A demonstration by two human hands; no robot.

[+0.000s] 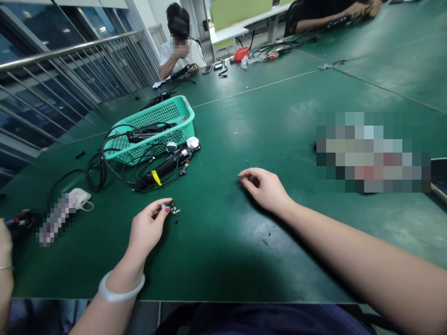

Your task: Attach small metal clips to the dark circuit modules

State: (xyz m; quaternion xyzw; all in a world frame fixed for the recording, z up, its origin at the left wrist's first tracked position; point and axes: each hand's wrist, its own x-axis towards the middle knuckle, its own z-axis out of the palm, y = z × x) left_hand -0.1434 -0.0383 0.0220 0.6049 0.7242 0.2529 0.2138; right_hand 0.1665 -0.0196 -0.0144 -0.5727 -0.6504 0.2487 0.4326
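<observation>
My left hand point(148, 228), with a pale bangle point(121, 289) on the wrist, pinches a small pale-blue piece point(163, 207) between thumb and fingers; its kind is too small to tell. Right by those fingertips lie small shiny metal bits point(175, 211) and a dark speck point(176, 222) on the green table point(209, 260). My right hand point(263, 188) rests on the table farther right. Its fingers are curved, the thumb and index finger stand apart, and nothing shows between them.
A turquoise basket point(185, 132) holds black cabled devices; another black device point(164, 167) with a yellow tag lies before it. Blurred-out objects lie at left and right. Across the table sits a person point(181, 51); other people's arms show at far right and left edge.
</observation>
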